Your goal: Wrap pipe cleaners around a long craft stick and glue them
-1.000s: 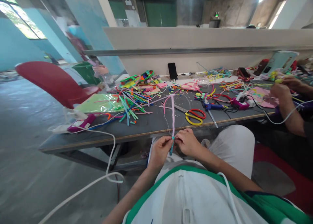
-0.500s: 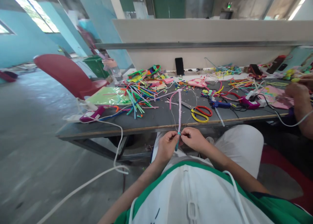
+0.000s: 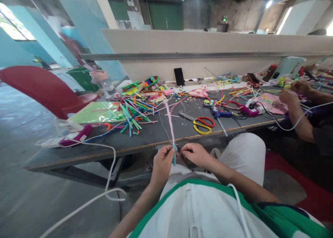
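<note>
My left hand [image 3: 161,164] is closed in a pinch around the lower end of a long pink chenille stem [image 3: 170,121], where a teal fuzzy piece [image 3: 174,159] is wrapped and hangs below. The stem leans up and slightly left, its bent top over the table. A thin thread or wire [image 3: 164,128] loops beside it. My right hand [image 3: 197,155] is a little to the right, thumb and forefinger pinched together; whatever is between them is too fine to make out. Scissors [image 3: 201,124] with red and yellow handles lie on the table beyond my hands.
Many coloured chenille stems [image 3: 132,113] are heaped on the table [image 3: 156,134], left of centre. A blue glue gun [image 3: 221,113], a purple power socket [image 3: 250,110] and a phone [image 3: 179,77] lie farther off. Another person's hands [image 3: 291,97] work at the right; a white cable [image 3: 114,161] hangs left.
My right hand has drawn away to the right from the teal piece, leaving a gap. The stem's top now tilts left. The whole view has turned to the right.
</note>
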Demonstrator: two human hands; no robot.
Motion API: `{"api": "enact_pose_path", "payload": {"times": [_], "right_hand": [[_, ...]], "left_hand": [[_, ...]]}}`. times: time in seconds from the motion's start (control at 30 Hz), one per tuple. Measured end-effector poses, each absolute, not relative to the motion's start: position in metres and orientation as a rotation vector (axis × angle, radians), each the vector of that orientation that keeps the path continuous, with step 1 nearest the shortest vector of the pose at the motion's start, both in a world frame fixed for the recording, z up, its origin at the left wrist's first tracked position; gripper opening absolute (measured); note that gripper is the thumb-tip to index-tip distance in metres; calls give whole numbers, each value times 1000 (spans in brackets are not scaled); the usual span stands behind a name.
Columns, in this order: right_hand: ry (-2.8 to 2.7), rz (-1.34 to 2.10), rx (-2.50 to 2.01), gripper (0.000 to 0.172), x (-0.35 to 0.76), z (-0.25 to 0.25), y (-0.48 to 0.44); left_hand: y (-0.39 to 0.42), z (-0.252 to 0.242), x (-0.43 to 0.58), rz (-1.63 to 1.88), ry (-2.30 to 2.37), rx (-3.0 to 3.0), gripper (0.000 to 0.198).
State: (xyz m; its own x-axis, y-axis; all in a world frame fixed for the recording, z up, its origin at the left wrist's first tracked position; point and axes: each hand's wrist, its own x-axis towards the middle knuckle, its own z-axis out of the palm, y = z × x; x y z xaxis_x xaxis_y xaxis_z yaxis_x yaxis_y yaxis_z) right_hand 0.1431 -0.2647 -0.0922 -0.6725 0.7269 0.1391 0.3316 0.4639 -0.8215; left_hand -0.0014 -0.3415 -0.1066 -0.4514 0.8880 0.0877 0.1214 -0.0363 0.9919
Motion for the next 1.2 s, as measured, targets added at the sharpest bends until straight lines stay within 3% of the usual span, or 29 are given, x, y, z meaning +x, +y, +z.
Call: {"api": "enact_pose_path", "payload": {"times": [0.33, 0.53, 0.73, 0.93, 1.13, 1.2], "right_hand": [[-2180, 305, -1027, 21, 214, -73, -176], [-2255, 168, -950, 22, 231, -57, -142], [-2201, -67, -1393, 33, 263, -40, -78], [-2670, 101, -1197, 32, 205, -48, -105], [-2798, 277, -1293, 75, 161, -66, -105], [-2745, 407, -1352, 80, 164, -60, -96]], "left_hand": [[-335, -98, -13, 1806, 1376, 791, 32], [-336, -81, -9, 1791, 1269, 773, 22], [-336, -75, -9, 1789, 1261, 688, 24], [-333, -76, -7, 1751, 1216, 716, 24], [-342, -64, -12, 1774, 1201, 673, 26], [-344, -62, -15, 1796, 1171, 640, 27]]}}
